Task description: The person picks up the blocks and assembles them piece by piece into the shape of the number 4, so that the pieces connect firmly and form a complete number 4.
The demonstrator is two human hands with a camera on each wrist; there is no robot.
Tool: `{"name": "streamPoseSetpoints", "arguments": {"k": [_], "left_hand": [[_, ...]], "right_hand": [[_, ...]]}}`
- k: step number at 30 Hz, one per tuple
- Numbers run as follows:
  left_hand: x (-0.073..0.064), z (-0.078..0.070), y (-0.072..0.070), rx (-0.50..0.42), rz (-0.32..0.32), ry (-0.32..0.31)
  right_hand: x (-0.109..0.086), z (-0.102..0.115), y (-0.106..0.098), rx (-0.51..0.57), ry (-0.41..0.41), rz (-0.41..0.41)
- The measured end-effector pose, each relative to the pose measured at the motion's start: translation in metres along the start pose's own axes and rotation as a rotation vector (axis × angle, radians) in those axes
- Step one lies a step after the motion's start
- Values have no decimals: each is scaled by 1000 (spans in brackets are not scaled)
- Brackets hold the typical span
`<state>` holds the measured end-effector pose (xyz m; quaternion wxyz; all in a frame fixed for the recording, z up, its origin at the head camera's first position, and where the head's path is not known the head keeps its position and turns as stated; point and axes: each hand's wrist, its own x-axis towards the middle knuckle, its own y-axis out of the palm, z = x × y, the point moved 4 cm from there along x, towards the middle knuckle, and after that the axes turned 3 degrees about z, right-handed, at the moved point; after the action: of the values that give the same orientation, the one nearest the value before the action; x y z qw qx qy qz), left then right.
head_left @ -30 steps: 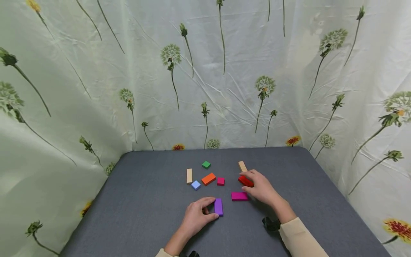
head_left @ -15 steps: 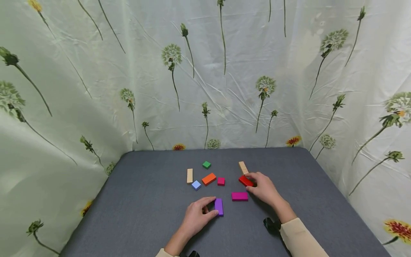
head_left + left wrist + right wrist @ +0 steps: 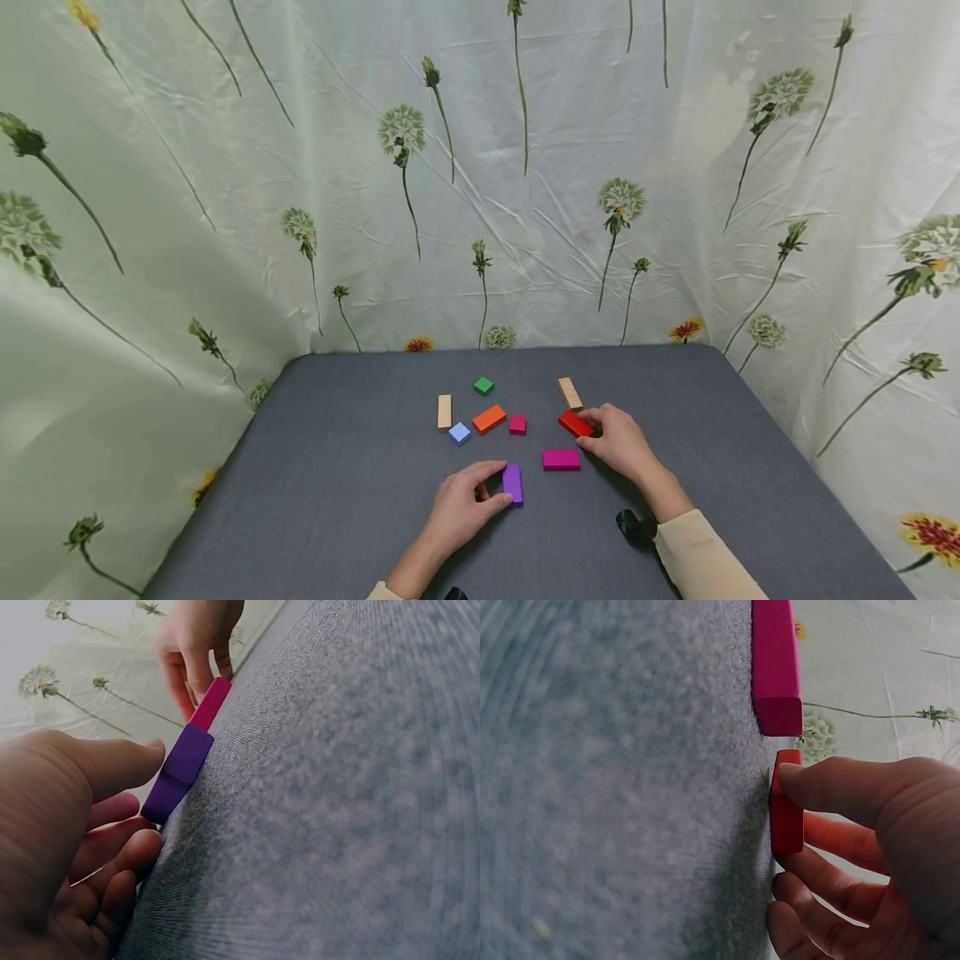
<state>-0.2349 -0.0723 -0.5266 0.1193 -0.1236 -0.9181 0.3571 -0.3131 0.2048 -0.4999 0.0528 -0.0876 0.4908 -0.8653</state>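
Note:
My left hand (image 3: 463, 502) has thumb and forefinger at the two ends of a flat purple block (image 3: 512, 485), pinching it on the table. The left wrist view shows the thumb against the purple block (image 3: 178, 765), other fingers loosely bent beside it. Farther right, my right hand (image 3: 617, 437) pinches a red block (image 3: 575, 423) lying at a slant. In the right wrist view the thumb presses the red block (image 3: 787, 817) on its near side, with fingers at the other. A magenta block (image 3: 561, 460) lies between the two hands, touched by neither.
Beyond the hands lie a pinkish-red cube (image 3: 517, 425), an orange block (image 3: 490, 419), a light blue cube (image 3: 460, 433), a green block (image 3: 483, 386) and a plain wooden block (image 3: 445, 412). Another wooden block (image 3: 570, 393) lies just behind the red one. A flowered curtain (image 3: 480, 167) surrounds the grey table (image 3: 315, 475).
My right fingers have come down and drawn in around the red block, uncovering more of it and the wooden block behind. My left hand stays on the purple block.

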Motion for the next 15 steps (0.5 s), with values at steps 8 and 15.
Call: {"name": "streamPoseSetpoints", "arguments": {"k": [8, 15], "left_hand": [[0, 1, 0, -14, 9, -3], [-1, 1, 1, -20, 18, -12]], "right_hand": [[0, 0, 0, 3, 3, 2], [0, 0, 0, 11, 22, 6]]}}
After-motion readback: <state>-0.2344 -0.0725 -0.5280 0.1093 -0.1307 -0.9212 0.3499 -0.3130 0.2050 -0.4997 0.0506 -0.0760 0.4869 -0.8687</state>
